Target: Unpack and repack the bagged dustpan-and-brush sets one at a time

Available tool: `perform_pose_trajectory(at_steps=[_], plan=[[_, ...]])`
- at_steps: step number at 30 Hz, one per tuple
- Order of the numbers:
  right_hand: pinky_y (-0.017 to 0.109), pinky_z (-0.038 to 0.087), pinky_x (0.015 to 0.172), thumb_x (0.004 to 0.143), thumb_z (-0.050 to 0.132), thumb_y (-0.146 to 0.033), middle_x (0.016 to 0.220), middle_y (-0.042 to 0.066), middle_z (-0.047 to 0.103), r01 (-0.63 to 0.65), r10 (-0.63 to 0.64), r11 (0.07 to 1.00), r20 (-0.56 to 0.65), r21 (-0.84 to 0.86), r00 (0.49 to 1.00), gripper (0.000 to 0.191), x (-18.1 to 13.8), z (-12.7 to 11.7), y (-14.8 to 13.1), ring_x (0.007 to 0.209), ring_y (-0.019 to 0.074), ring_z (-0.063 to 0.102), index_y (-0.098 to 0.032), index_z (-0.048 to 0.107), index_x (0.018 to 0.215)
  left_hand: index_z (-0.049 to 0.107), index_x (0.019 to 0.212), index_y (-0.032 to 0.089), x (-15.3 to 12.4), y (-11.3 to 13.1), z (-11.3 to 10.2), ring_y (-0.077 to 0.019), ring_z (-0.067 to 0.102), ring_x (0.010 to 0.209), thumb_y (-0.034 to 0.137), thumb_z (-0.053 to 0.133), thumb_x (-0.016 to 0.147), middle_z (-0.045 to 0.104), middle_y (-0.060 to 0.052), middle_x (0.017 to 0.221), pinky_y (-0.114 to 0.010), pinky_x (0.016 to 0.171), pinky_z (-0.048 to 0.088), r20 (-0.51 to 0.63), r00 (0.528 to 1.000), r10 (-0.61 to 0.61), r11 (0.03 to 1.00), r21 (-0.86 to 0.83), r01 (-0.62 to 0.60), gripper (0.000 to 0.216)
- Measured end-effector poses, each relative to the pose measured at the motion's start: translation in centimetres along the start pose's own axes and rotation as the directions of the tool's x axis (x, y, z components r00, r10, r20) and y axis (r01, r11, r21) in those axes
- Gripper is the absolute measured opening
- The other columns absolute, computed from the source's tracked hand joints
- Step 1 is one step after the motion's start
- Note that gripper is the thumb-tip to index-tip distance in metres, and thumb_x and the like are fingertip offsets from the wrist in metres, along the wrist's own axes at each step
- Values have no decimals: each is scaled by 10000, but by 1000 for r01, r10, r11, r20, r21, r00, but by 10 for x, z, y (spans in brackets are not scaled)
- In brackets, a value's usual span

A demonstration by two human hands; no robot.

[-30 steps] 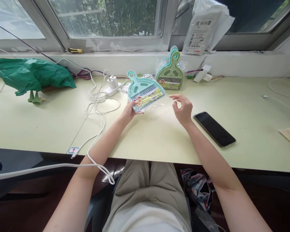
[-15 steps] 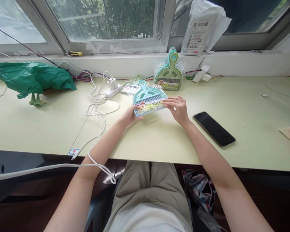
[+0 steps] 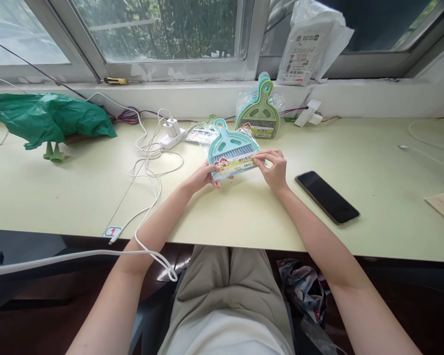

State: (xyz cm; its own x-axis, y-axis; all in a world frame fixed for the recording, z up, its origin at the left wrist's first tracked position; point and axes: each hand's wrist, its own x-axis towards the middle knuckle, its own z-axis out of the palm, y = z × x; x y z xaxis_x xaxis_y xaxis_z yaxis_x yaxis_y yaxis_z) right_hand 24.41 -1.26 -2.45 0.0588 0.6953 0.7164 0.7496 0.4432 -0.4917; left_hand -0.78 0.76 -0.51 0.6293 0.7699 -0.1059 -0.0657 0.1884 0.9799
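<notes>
Spanning both hands [image 3: 204, 177] [image 3: 264, 160], the wrapped turquoise dustpan [image 3: 229, 143] is gripped left and seemingly pinched right.

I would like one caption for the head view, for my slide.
Left hand and right hand hold a turquoise dustpan-and-brush set in clear wrapping above a pale desk, a phone lying at right.

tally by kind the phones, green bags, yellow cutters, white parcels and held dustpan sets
Held turquoise plastic dustpan set: 1
Flat black rectangular phone: 1
Crumpled green plastic bag: 1
Yellow-and-black cutter: 1
White plastic-wrapped parcel: 1
Total: 5
</notes>
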Motion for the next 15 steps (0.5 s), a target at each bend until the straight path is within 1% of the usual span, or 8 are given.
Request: perform_pose_trajectory(at_steps=[4,7,11,15], plan=[[444,465,931,879,572,-315,1016,52,703,13,-13,1000,-33,2,999,161,0,0,-3,987,234,625,-249,713,839,348,1316,115,-1,0,1,-147,632,458,293,559,793,724,-186,978,-230,415,449,14,1000,24,1000,6,-24,591],[438,468,937,884,563,-313,1061,66,670,12,-12,1000,-54,7,998,156,-1,0,-5,1037,237,613,-243,698,851,326,1336,111,0,0,2,-142,625,454,282,558,785,720,-191,992,-236,419,446,6,1000,30,999,14,-30,622],[424,477,943,883,565,-305,1056,68,643,7,1,997,-94,81,996,136,-1,1,-7,1057,232,598,-240,684,868,313,1333,121,0,-1,3,-141,621,452,286,563,785,718,-192,1000,-239,419,441,9,999,37,999,11,-37,625],[403,492,926,880,576,-333,1063,71,599,-35,51,989,-111,147,993,142,-2,2,-6,1059,225,592,-234,678,874,327,1313,130,0,-2,3,-141,622,452,286,577,785,720,-183,991,-242,424,451,18,999,37,999,5,-37,605]])
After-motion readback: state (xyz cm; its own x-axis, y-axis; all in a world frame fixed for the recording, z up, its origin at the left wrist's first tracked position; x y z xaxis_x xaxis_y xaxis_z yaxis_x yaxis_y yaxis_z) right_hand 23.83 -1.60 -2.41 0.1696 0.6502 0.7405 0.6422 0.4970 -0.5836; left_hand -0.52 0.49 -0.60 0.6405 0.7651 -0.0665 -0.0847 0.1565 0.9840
